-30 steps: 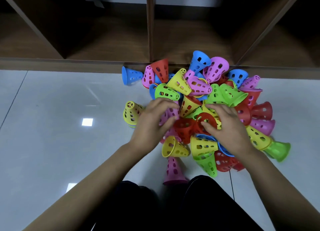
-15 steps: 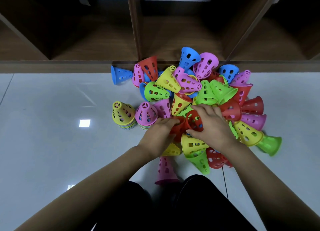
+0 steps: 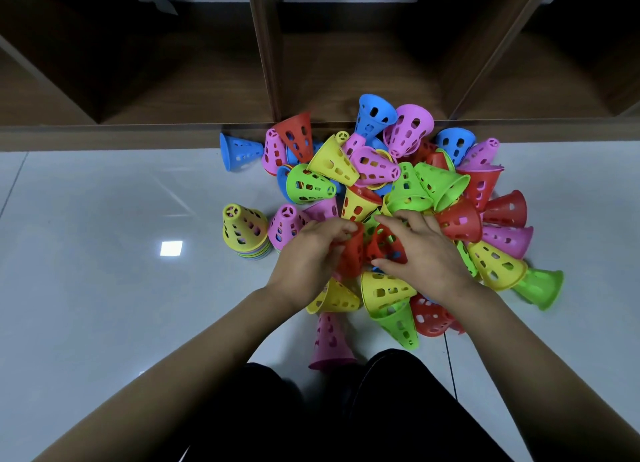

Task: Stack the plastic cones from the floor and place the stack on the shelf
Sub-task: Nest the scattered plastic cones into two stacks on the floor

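Plastic cones (image 3: 408,191), perforated and flared, lie in a jumbled heap on the glossy tiled floor (image 3: 104,253), hard against the wooden shelf (image 3: 194,80) edge. Your left hand (image 3: 308,257) has its fingers curled round a red cone (image 3: 351,253). Your right hand (image 3: 426,253) pinches a second red cone (image 3: 374,246) at its rim. A short upright stack (image 3: 244,231) stands just left of the heap, with floor stretching beyond it.

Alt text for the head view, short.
Left hand grips a red cone and right hand grips a second red cone in a pile of colourful perforated cones on a pale floor. A yellow-topped stack stands left of it; a wooden shelf lies beyond.
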